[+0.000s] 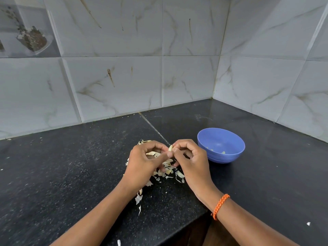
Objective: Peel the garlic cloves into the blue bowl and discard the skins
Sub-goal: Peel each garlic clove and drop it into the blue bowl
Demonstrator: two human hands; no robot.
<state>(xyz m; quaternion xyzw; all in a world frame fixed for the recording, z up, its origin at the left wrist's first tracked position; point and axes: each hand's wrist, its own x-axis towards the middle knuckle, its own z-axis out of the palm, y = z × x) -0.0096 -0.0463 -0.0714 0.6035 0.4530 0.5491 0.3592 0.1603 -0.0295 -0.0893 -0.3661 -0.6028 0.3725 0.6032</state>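
On the far left the wall is glossy grey-white marble-look tile with thin brown veins, and one tile in the upper corner carries a printed picture too blurred to read. Below it runs a black speckled stone counter, polished, with a straight seam across it and tiny pale flecks dusted over the surface.

Near the counter's middle lies a loose heap of garlic skins: thin, papery, cream-coloured curls and flakes, some trailing toward the near edge. The left hand hovers just above this heap, fingers curled inward, thumb and forefinger tips closed on the lower side of a garlic clove. The clove is small, pale yellow, smooth and tapered, held upright between the two hands above the skins.

The right hand meets it from the other side, its fingertips pinched on the clove's upper end, the remaining fingers bent and loosely tucked. A braided orange cord bracelet circles the right wrist.

Just right of the hands stands the blue bowl, round, matte plastic with fine ridges around its outer wall. A few small pale peeled cloves rest in its bottom. Further right, the tiled side wall meets the counter at a corner.
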